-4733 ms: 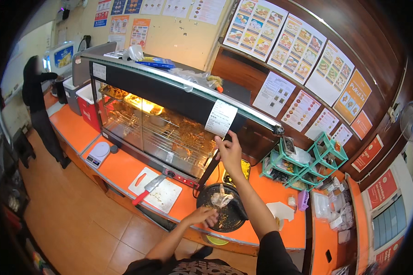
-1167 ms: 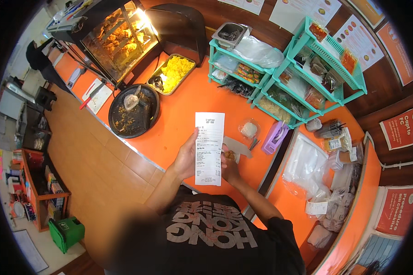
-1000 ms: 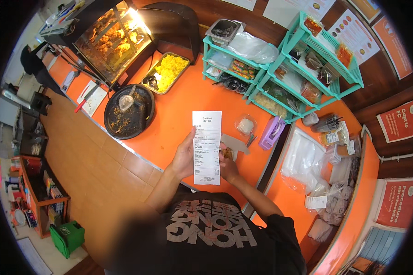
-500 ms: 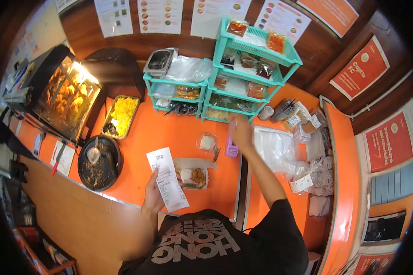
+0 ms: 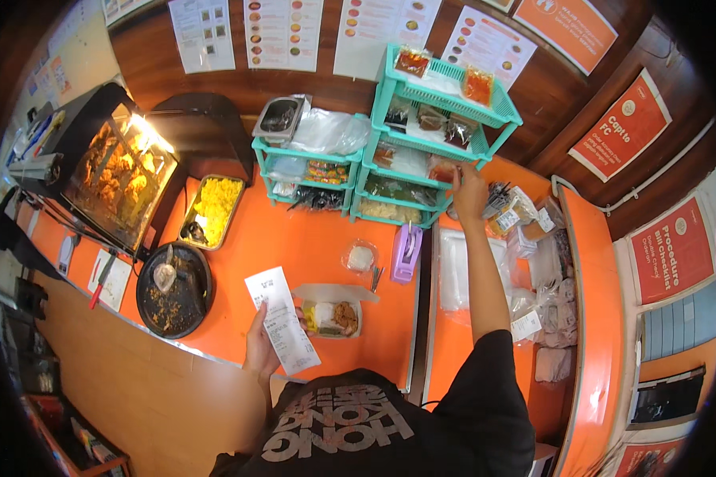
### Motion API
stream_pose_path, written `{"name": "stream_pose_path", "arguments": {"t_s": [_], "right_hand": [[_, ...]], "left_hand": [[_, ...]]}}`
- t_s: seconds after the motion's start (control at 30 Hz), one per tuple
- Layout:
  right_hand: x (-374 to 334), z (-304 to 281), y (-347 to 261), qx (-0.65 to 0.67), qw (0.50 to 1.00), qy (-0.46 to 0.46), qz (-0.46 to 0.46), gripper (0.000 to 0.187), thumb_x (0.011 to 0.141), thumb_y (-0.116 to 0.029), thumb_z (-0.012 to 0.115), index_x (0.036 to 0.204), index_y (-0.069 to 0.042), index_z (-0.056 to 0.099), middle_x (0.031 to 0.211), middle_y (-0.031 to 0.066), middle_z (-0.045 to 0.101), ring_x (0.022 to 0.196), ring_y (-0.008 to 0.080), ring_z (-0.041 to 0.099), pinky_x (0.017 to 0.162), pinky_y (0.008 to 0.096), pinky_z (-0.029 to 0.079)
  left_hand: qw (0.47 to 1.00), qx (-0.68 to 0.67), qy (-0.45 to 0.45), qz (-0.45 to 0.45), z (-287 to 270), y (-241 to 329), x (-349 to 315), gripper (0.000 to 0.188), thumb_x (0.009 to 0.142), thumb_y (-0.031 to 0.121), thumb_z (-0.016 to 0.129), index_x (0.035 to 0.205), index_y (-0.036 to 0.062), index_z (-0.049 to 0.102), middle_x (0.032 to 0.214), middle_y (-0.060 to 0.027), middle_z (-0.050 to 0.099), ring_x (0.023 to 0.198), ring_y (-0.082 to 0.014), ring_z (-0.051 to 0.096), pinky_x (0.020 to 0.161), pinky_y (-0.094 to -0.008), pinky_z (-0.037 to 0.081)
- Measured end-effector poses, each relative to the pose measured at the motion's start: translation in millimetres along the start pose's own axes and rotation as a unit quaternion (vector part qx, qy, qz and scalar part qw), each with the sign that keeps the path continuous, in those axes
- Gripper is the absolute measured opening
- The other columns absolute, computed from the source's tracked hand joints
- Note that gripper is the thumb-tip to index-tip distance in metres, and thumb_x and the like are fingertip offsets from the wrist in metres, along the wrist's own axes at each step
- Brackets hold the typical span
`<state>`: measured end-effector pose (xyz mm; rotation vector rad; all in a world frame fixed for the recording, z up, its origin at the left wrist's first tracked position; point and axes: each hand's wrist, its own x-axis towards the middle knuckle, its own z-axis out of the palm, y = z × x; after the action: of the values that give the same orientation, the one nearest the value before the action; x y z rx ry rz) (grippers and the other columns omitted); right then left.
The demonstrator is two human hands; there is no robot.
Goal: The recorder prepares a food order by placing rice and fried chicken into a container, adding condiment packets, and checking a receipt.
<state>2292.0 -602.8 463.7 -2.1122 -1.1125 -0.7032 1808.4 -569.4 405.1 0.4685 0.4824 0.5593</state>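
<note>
My left hand (image 5: 260, 346) is closed on a long white printed receipt (image 5: 282, 322), thumb on its front. Behind the slip, its fingertips show beside an open takeaway box (image 5: 334, 319). White rice, brown fried pieces and something yellow lie in that box. My right hand (image 5: 471, 195) reaches up to the teal tiered rack (image 5: 437, 184). Its fingers are bent together at the edge of a clear packet of reddish sauce (image 5: 441, 168) on a middle tier; the exact grip is partly hidden. A lilac tape dispenser (image 5: 406, 253) stands below the rack, near a round clear-wrapped white item (image 5: 360, 257).
To the left are a lit food warmer (image 5: 123, 171), a tray of yellow food (image 5: 213, 211), a black round pan (image 5: 175, 290) and a red-handled knife (image 5: 100, 286). Plastic bags (image 5: 469, 262) and wrapped packs (image 5: 561, 290) lie right of the counter seam.
My right hand has left the tape dispenser and moved up and right to the rack's sauce packet. My left hand still holds the receipt. The view has shifted slightly.
</note>
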Motion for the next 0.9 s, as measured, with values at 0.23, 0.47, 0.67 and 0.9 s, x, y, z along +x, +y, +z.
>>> {"name": "stream_pose_path", "arguments": {"t_s": [0.23, 0.47, 0.67, 0.9], "right_hand": [[-74.0, -40.6, -94.7, 0.134, 0.985, -0.1, -0.031, 0.013, 0.088, -0.018, 0.066, 0.091, -0.006, 0.069, 0.087, 0.0112, 0.07, 0.074, 0.0293, 0.068, 0.064, 0.0364, 0.053], [-222.4, -10.1, -134.9, 0.219, 0.867, -0.446, 0.026, 0.018, 0.087, -0.022, 0.064, 0.091, -0.005, 0.07, 0.082, 0.0128, 0.071, 0.076, 0.0284, 0.07, 0.065, 0.0395, 0.054], [-320.6, 43.9, -129.9, 0.159, 0.842, -0.516, -0.005, 0.02, 0.085, -0.027, 0.064, 0.09, -0.009, 0.072, 0.078, 0.0128, 0.07, 0.073, 0.0299, 0.068, 0.067, 0.0408, 0.054], [-309.4, 42.4, -148.6, 0.138, 0.856, -0.499, 0.014, 0.021, 0.081, -0.027, 0.065, 0.084, -0.007, 0.07, 0.073, 0.0134, 0.068, 0.071, 0.0337, 0.066, 0.064, 0.0437, 0.052]], "left_hand": [[0.998, -0.012, 0.052, 0.032, -22.5, 14.2, 8.5, 0.055, 0.1, 0.049, 0.036, 0.128, 0.0035, 0.048, 0.097, -0.012, 0.06, 0.085, -0.0244, 0.061, 0.078, -0.044, 0.054], [0.998, 0.021, 0.049, 0.029, -27.7, 10.9, 16.0, 0.056, 0.101, 0.049, 0.034, 0.129, 0.0025, 0.047, 0.096, -0.0115, 0.06, 0.086, -0.0233, 0.061, 0.079, -0.0428, 0.054], [0.999, 0.009, 0.037, 0.019, -24.3, 5.6, 10.2, 0.06, 0.101, 0.052, 0.029, 0.128, 0.0026, 0.049, 0.098, -0.0128, 0.062, 0.086, -0.0247, 0.062, 0.081, -0.0449, 0.054], [0.999, -0.032, -0.031, 0.007, -21.5, 12.8, 4.5, 0.069, 0.101, 0.057, 0.019, 0.131, 0.0011, 0.047, 0.108, -0.0168, 0.063, 0.094, -0.0287, 0.065, 0.089, -0.05, 0.053]]}}
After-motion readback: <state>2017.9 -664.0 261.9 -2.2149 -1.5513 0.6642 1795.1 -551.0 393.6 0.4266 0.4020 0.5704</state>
